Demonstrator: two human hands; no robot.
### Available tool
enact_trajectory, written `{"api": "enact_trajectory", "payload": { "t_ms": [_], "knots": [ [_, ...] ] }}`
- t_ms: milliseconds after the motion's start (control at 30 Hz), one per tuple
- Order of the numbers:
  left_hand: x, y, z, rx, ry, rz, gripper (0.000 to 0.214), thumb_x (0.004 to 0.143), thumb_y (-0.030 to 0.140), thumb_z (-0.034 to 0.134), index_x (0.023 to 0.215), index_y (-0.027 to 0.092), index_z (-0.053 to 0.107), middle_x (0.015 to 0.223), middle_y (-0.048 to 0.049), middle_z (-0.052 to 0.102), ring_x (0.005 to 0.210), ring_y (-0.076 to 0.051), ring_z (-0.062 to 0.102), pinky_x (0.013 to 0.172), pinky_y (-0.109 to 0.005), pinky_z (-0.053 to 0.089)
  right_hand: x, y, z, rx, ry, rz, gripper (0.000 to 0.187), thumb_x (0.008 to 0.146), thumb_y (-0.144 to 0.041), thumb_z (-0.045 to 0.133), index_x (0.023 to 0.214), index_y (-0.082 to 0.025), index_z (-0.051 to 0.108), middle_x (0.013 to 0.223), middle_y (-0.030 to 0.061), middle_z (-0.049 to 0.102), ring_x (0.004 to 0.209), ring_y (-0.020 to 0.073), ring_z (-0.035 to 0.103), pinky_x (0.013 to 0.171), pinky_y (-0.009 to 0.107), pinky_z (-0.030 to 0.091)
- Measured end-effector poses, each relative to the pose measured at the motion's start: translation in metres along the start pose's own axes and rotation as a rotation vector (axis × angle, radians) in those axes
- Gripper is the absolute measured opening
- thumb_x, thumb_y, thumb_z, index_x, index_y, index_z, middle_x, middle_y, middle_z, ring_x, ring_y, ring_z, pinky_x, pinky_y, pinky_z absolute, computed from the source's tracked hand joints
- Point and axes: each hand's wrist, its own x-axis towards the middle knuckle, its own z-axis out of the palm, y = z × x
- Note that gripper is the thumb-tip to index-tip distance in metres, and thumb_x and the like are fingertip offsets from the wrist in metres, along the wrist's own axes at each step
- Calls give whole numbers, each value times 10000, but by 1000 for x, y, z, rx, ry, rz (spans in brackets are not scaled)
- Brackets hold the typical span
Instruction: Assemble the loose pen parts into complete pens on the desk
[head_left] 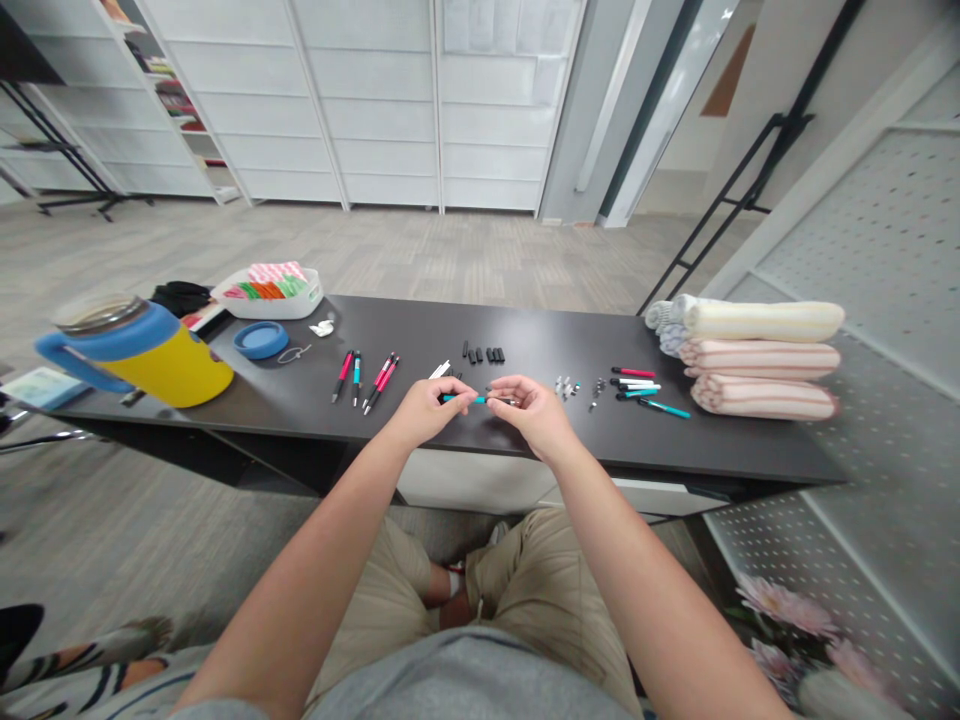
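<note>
My left hand (437, 408) pinches a teal pen barrel (466, 399) above the front of the dark table. My right hand (527, 408) is closed at the barrel's right end, its fingers around a small dark part I cannot make out. Just beyond lie several black grip sleeves (486, 355) and some white pen pieces (441, 369). Left of my hands are red pens (382, 383) and a teal pen (356, 379). To the right sit small white parts (566, 388), small metal parts (597, 393), and red, white and teal barrels (637, 386).
A yellow and blue mug (165, 355), a blue lid (261, 340) and a white basket (304, 298) of colourful packets stand on the left of the table (420, 325). Rolled towels (761, 358) are stacked at its right end. A perforated panel (885, 330) rises beyond them.
</note>
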Motion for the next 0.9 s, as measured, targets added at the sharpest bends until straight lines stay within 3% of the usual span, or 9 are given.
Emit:
{"api": "enact_trajectory", "payload": {
  "t_ms": [333,567,900],
  "knots": [
    [0,0,1,8,4,4,291,950,440,652,864,199,790,776,-11,776,759,-173,691,745,-268,482,1,-1,2,-12,4,8,480,735,-420,902,1127,-238,694,971,38,767,848,178,693,769,308,534],
    [-1,-3,1,-3,108,10,312,955,447,640,838,193,779,780,-20,773,764,-175,677,751,-277,489,0,2,0,77,121,-125,458,786,-424,857,1168,-282,647,1046,30,675,923,180,642,837,321,561],
    [-1,-4,0,1,93,-6,303,952,447,639,864,197,785,763,-18,767,748,-174,670,729,-274,486,-2,-3,1,79,95,-77,444,749,-398,877,1099,-275,633,1000,33,708,907,183,664,854,331,558]
  ]
}}
